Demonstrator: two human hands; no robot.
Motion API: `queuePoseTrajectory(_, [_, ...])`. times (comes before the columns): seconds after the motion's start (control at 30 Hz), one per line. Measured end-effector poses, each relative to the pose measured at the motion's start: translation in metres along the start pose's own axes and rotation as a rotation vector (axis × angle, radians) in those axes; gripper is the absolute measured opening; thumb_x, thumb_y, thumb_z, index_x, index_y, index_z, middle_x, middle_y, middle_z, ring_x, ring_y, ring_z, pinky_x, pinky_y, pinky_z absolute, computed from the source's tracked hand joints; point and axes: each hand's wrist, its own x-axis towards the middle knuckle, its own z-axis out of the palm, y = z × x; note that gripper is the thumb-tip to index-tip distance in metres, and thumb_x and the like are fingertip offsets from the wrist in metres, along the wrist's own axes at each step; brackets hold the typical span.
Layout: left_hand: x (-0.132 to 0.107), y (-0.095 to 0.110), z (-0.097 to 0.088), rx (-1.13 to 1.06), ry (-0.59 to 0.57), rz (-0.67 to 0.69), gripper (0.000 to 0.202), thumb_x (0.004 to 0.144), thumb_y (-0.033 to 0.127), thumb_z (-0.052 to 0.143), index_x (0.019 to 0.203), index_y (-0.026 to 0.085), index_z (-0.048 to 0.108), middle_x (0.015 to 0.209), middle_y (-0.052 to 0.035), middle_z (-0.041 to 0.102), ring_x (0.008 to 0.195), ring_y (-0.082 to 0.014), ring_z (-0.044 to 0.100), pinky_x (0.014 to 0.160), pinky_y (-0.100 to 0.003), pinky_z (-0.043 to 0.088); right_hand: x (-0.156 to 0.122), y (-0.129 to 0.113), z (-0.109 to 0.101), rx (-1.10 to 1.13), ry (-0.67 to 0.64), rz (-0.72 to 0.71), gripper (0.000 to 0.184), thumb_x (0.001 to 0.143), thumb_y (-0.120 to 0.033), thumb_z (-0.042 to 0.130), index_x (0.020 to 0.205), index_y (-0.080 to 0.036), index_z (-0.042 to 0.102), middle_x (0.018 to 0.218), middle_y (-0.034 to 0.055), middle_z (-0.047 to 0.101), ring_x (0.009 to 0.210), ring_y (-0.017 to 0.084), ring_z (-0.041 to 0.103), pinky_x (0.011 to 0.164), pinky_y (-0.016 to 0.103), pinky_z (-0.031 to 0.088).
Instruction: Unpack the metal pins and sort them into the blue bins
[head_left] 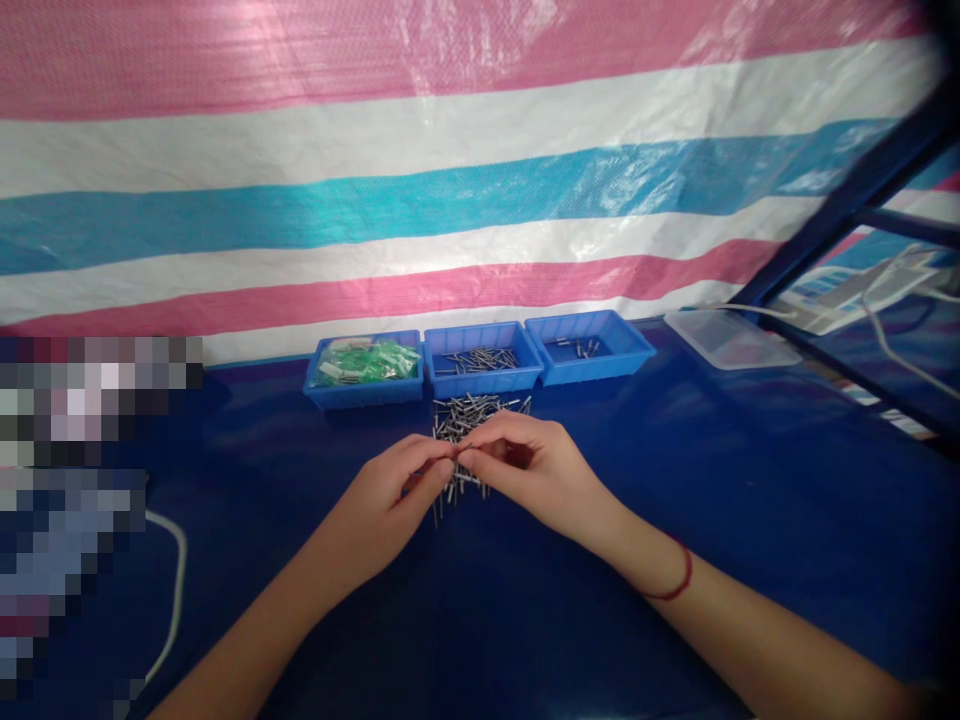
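Note:
A loose pile of small metal pins [471, 415] lies on the blue table cover [675, 500]. Both my hands meet just over the near edge of that pile. My left hand [390, 490] is pinched shut, thumb against fingertips, on something too small to name. My right hand [525, 460] is also pinched shut, its fingertips touching those of the left; what it holds is hidden. A red string sits around my right wrist [679, 580].
Three blue trays stand in a row against the striped tarp: the left one [364, 370] holds green-and-white bagged parts, the middle one [480, 360] metal pins, the right one [592, 345] a few pins. A clear plastic lid [731, 338] lies at right. A white cable [176, 580] curves at left.

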Motion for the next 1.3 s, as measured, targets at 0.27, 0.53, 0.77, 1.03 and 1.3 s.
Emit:
queuePoseTrajectory(0.27, [0.000, 0.003, 0.010, -0.051, 0.079, -0.048, 0.021, 0.092, 0.036, 0.053, 0.098, 0.019, 0.063, 0.093, -0.0025, 0.066, 0.083, -0.0148, 0.063, 0.072, -0.025, 0.050, -0.002, -0.007, -0.003, -0.113, 0.004, -0.091, 0.008, 0.079, -0.021, 0.066, 0.085, -0.019, 0.072, 0.073, 0.0023, 0.063, 0.058, 0.011, 0.052, 0.051, 0.025, 0.040])
queuePoseTrajectory(0.53, [-0.001, -0.002, 0.006, 0.043, 0.240, 0.034, 0.012, 0.089, 0.030, 0.056, 0.092, 0.019, 0.062, 0.094, -0.0018, 0.064, 0.084, -0.0133, 0.063, 0.077, -0.024, 0.053, -0.002, -0.003, -0.004, -0.304, -0.074, -0.171, 0.015, 0.086, -0.022, 0.059, 0.088, -0.019, 0.074, 0.076, 0.0040, 0.064, 0.062, 0.012, 0.054, 0.055, 0.026, 0.041])
queuePoseTrajectory(0.77, [0.000, 0.000, -0.004, 0.207, 0.243, 0.017, 0.031, 0.089, 0.037, 0.056, 0.117, 0.022, 0.057, 0.101, -0.0025, 0.065, 0.082, -0.0142, 0.063, 0.074, -0.026, 0.053, 0.015, 0.012, -0.016, -0.046, 0.169, 0.066, 0.024, 0.083, -0.037, 0.062, 0.087, -0.017, 0.074, 0.071, 0.0019, 0.066, 0.061, 0.013, 0.055, 0.056, 0.026, 0.043])
queuePoseTrajectory(1.03, [0.000, -0.016, -0.029, 0.594, 0.039, 0.004, 0.026, 0.092, 0.037, 0.047, 0.102, 0.022, 0.065, 0.106, -0.0043, 0.064, 0.091, -0.0198, 0.063, 0.078, -0.030, 0.048, 0.040, 0.032, -0.067, 0.289, 0.663, 0.310, 0.034, 0.069, -0.046, 0.072, 0.082, -0.015, 0.068, 0.054, -0.0052, 0.044, 0.043, 0.006, 0.034, 0.036, 0.020, 0.022])
queuePoseTrajectory(1.3, [0.001, -0.023, -0.030, 0.639, -0.147, -0.047, 0.019, 0.090, 0.030, 0.051, 0.095, 0.022, 0.066, 0.098, -0.0034, 0.063, 0.083, -0.0172, 0.063, 0.075, -0.026, 0.047, 0.032, 0.021, -0.047, 0.337, 0.486, 0.380, 0.028, 0.073, -0.040, 0.065, 0.081, -0.014, 0.067, 0.059, -0.0035, 0.048, 0.044, 0.006, 0.036, 0.037, 0.020, 0.022])
